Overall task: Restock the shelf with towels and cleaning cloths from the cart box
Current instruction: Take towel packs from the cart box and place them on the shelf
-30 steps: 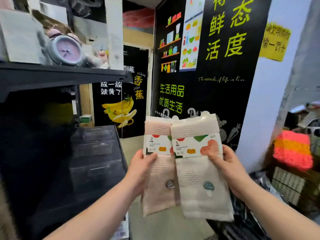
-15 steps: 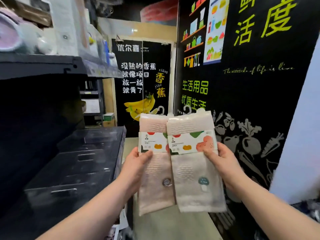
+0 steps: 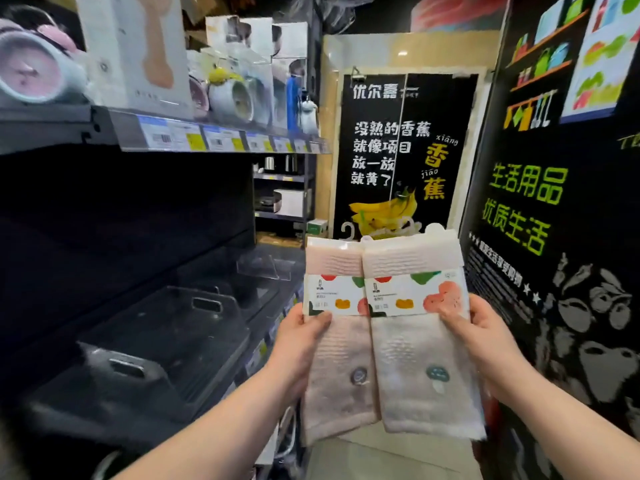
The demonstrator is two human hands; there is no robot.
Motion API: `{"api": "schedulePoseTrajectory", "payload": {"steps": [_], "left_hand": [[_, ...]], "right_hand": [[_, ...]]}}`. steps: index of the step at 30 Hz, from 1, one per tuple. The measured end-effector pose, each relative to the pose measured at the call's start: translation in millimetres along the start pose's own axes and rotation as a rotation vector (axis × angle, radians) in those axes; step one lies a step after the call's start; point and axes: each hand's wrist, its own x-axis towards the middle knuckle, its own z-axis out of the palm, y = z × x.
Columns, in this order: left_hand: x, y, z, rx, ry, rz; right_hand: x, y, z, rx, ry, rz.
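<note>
From the head camera, two towels are held up side by side in the air, near the middle of the view. The left hand [image 3: 298, 344] grasps the pink towel [image 3: 339, 382], with its thumb pressed on the front just under the paper band [image 3: 334, 294]. The right hand [image 3: 485, 341] grasps the pale towel [image 3: 426, 375] by its right edge, with its thumb on the front. The two towels touch along their inner edges. Each has a small picture sewn on low down.

The towels are to the right of the dark lower shelf [image 3: 166, 341] and do not touch it. Clear plastic dividers [image 3: 204, 306] stand on that shelf. The shelf above it [image 3: 221, 138] has price tags along its front edge, and boxes and a pink clock [image 3: 31, 71] sit on top. Far off hangs a banana poster [image 3: 398, 161]. A black wall with green words [image 3: 519, 209] is on the right.
</note>
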Motion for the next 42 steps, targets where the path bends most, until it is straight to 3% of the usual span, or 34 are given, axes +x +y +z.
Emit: {"api": "schedulePoseTrajectory", "payload": {"steps": [8, 16, 22, 32, 42], "left_hand": [[89, -3, -26, -0.025, 0.17, 0.059], [203, 20, -49, -0.058, 0.264, 0.138], [246, 52, -81, -0.018, 0.349, 0.221], [230, 88, -139, -0.013, 0.698, 0.37], [139, 107, -160, -0.033, 1.115, 0.582]], "right_hand": [[94, 28, 52, 0.038, -0.179, 0.018], [217, 26, 123, -0.052, -0.316, -0.102], [286, 48, 192, 0.075, -0.413, -0.08], [329, 64, 315, 0.23, -0.778, -0.045], [275, 31, 422, 0.474, -1.295, 0.037]]}}
